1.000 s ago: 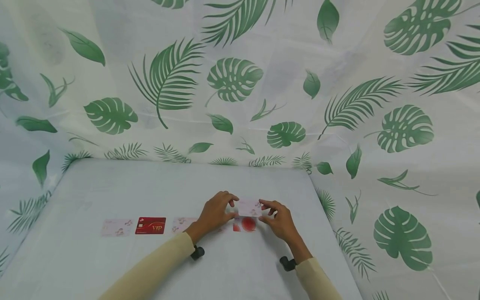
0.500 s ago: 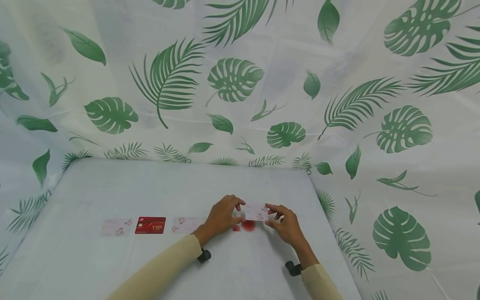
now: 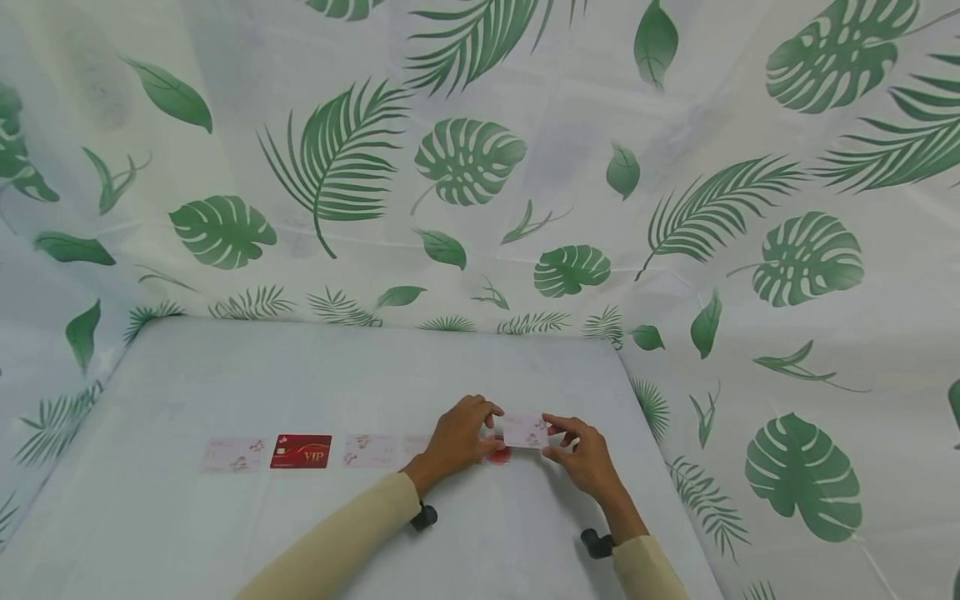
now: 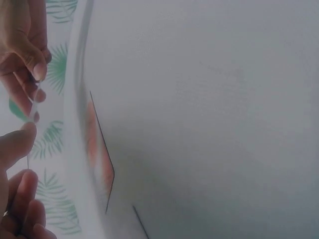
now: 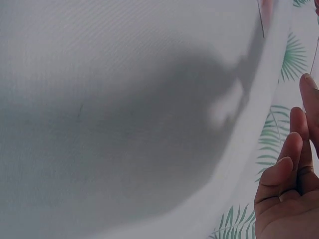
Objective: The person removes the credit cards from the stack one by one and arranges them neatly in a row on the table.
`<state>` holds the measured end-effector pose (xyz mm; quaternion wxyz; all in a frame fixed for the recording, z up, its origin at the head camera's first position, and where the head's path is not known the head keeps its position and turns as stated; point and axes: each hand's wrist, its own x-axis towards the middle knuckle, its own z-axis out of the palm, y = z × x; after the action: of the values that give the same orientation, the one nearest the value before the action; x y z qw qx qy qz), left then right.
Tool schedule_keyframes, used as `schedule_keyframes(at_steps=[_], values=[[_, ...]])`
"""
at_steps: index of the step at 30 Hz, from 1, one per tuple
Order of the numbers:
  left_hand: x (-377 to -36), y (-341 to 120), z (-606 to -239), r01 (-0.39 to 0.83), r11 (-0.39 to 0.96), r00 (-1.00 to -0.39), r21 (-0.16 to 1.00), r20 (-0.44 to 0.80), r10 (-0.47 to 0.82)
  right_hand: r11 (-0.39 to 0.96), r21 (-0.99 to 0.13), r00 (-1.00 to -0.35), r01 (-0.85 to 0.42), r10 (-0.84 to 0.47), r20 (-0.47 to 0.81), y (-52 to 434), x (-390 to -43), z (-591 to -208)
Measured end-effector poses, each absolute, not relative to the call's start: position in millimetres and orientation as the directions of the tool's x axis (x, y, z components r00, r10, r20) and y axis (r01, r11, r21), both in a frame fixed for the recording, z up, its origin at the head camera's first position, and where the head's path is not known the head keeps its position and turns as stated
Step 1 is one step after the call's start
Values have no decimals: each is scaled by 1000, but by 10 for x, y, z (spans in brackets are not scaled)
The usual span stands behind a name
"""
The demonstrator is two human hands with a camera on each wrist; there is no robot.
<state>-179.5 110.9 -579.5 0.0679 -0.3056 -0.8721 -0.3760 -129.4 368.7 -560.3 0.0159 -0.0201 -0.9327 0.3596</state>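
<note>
A pale pink floral card (image 3: pixel 525 431) is held up between both hands, above a row of cards on the table. My left hand (image 3: pixel 459 437) pinches its left edge; my right hand (image 3: pixel 588 458) pinches the opposite edge between thumb and fingers. Below and partly behind it lies a card with a red circle (image 3: pixel 498 456), mostly covered by the held card and my left hand. Seen edge-on in the left wrist view, the held card is a thin strip between the left hand (image 4: pixel 20 184) and right hand (image 4: pixel 22 55). The right wrist view has the right hand (image 5: pixel 286 189) at its edge.
Along the row to the left lie a red VIP card (image 3: pixel 301 451), a pink floral card (image 3: pixel 232 455) at the far end, another floral card (image 3: pixel 370 451), and one (image 3: pixel 416 447) partly behind my left arm. The white table (image 3: pixel 225 375) meets a leaf-patterned cloth (image 3: pixel 480 83).
Both hands have moved to the right and slightly toward the front, carrying the pale card with them. It now hides a different part of the red-circle card. The other cards stay put.
</note>
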Motion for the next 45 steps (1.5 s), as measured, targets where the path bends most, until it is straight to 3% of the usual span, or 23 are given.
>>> schedule_keyframes(at_steps=[28,45], values=[[-1754,1481,-5919,602,593,-798,535,375,471,763,-637,-993,111,116,-35,3943,-1230,-5724],[-1721,1624,-5932,560,675,-828,481,295,477,767,-616,-983,179,166,-79,3996,-1216,-5799]])
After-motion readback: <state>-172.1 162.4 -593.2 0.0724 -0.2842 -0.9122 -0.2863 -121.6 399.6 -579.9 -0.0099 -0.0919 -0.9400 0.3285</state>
